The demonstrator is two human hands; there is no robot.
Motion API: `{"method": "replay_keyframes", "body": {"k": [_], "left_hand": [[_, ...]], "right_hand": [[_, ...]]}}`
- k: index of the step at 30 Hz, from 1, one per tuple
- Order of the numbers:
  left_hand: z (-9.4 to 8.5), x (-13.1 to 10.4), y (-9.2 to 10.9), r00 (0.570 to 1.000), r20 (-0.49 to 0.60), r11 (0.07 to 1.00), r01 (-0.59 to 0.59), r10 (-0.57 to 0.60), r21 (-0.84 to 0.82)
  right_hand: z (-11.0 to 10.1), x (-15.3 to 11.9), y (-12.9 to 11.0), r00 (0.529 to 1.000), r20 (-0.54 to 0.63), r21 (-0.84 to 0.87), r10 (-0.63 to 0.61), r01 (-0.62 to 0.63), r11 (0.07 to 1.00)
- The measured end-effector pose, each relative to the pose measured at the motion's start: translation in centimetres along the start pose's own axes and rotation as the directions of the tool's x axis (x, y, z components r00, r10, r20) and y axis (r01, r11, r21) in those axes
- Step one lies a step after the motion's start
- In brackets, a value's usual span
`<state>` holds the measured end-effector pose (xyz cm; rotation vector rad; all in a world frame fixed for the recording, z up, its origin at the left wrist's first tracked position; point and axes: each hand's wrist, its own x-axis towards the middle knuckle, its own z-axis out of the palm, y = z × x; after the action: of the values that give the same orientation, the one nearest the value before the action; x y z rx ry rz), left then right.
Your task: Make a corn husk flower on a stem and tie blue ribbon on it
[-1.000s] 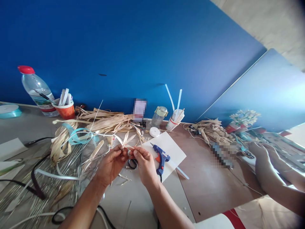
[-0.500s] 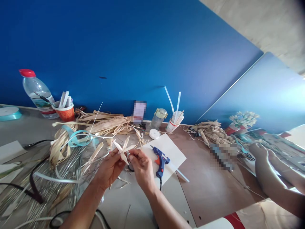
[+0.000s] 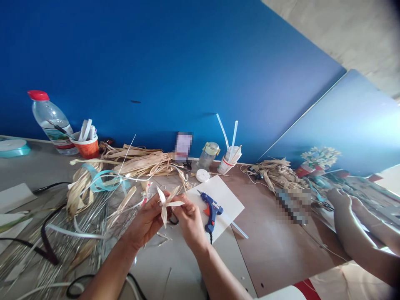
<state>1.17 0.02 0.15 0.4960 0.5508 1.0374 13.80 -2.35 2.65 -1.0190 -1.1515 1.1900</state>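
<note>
Between my hands is a small pale flower of dried husk petals, its narrow pointed petals spread out toward me. My left hand pinches it from the left, with the fingers curled behind the petals. My right hand is closed at its right side, thumb and fingers pressed together at the flower; the exact grip is partly hidden. Just right of my right hand, a blue glue gun with an orange trigger lies on a white sheet of paper.
Dried husks lie along the back, beside a red-capped bottle and an orange cup. Thin wires and blue ribbon cover the left. A jar and a cup with glue sticks stand behind. Another person's arms are at right.
The flower has turned in my fingers, so its petals now face me and spread to different sides. Both hands stay close together in nearly the same place.
</note>
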Motion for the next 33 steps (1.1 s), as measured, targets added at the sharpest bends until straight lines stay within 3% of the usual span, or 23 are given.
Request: {"method": "replay_keyframes", "body": {"k": [4, 9, 12, 16, 19, 22, 27, 33], "left_hand": [[0.3, -0.1, 0.2, 0.996, 0.086, 0.999, 0.029, -0.032, 0.027], [0.5, -0.4, 0.3, 0.994, 0.080, 0.996, 0.075, -0.079, 0.055], [0.4, -0.4, 0.3, 0.995, 0.074, 0.994, 0.064, -0.070, 0.087], [0.1, -0.1, 0.1, 0.998, 0.069, 0.991, 0.000, -0.009, 0.134], [0.1, -0.1, 0.0, 0.997, 0.079, 0.985, -0.035, 0.022, 0.168], [0.2, -0.1, -0.1, 0.995, 0.101, 0.977, -0.027, 0.005, 0.212], [0.2, -0.3, 0.2, 0.991, 0.135, 0.989, -0.013, -0.007, 0.149], [-0.5, -0.2, 0.4, 0.998, 0.040, 0.999, -0.042, 0.040, 0.031]], "right_hand": [[-0.9, 0.6, -0.7, 0.991, 0.035, 0.224, 0.130, -0.134, 0.965], [-1.6, 0.6, -1.8, 0.972, 0.175, 0.171, 0.157, -0.187, 0.967], [-1.7, 0.6, -1.8, 0.960, 0.202, 0.137, 0.193, -0.223, 0.965], [-1.8, 0.6, -1.5, 0.983, 0.096, 0.105, 0.158, -0.168, 0.980], [-1.9, 0.6, -1.6, 0.997, -0.023, -0.044, 0.069, -0.070, 0.997], [-1.8, 0.4, -1.9, 0.998, -0.066, -0.165, -0.005, -0.006, 0.986], [-2.0, 0.6, -1.8, 0.993, -0.109, -0.053, 0.044, -0.050, 0.997], [-2.4, 0.9, -1.1, 0.984, -0.152, -0.016, 0.090, -0.094, 0.995]]}}
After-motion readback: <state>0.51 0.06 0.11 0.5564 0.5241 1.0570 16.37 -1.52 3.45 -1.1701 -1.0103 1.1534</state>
